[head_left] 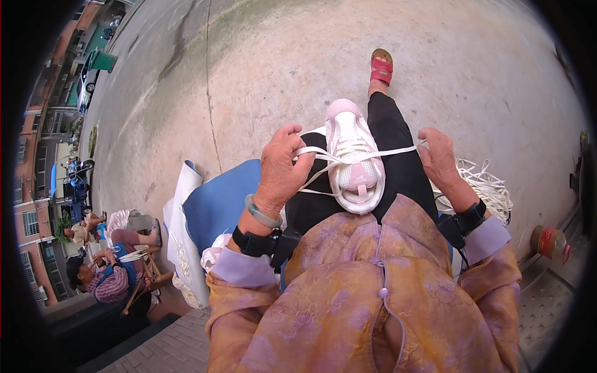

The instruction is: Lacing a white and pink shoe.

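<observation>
A white and pink sneaker (352, 144) lies on my lap, its toe pointing away from me and its opening toward my body. White laces run through its eyelets and cross over near the pink tongue. My left hand (283, 163), left of the shoe, is closed on one white shoelace (318, 151). On the other side, my right hand (440, 160) pinches the opposite lace near its end, drawn out almost straight across the shoe. Both hands are held apart, with the sneaker between them. Part of a loose lace hangs below my left hand.
Beside my right thigh is a heap of white laces (485, 186). A clear plastic jar (551, 243) lies farther right. On my left are a blue and white sheet (221, 196) and another pink-white shoe (214, 253). A seated person (115, 273) works at far left.
</observation>
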Tool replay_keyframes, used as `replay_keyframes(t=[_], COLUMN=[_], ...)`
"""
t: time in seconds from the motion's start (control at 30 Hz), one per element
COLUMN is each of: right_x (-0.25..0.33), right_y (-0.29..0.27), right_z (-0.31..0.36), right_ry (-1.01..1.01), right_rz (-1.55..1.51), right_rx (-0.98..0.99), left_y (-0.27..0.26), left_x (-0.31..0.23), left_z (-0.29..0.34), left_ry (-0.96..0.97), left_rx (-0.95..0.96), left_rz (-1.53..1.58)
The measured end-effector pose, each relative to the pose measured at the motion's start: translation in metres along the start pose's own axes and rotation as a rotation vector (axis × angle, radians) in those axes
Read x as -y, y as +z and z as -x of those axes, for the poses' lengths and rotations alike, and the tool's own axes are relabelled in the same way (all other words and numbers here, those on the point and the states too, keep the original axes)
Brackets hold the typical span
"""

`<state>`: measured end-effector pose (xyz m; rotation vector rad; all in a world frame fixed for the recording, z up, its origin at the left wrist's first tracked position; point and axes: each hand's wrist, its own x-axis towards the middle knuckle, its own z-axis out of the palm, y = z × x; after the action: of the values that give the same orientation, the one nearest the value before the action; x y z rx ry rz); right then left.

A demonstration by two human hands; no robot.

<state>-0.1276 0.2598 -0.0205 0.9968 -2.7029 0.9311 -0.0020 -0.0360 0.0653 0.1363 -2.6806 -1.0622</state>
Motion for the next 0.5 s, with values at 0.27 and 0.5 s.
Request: replay_keyframes(t=[0.27, 0.5], right_x=[0.054, -0.01], right_y=[0.023, -0.012], right_z=[-0.018, 0.008], right_ry=[-0.352, -0.242], right_rz=[0.076, 0.219], right_rx=[0.292, 0.043], left_y=[0.007, 0.035], left_x=[-0.013, -0.012], left_z=[-0.016, -0.009], left_ry=[0.074, 0.127], left_rx=[-0.174, -0.109], left_rz=[0.018, -0.038])
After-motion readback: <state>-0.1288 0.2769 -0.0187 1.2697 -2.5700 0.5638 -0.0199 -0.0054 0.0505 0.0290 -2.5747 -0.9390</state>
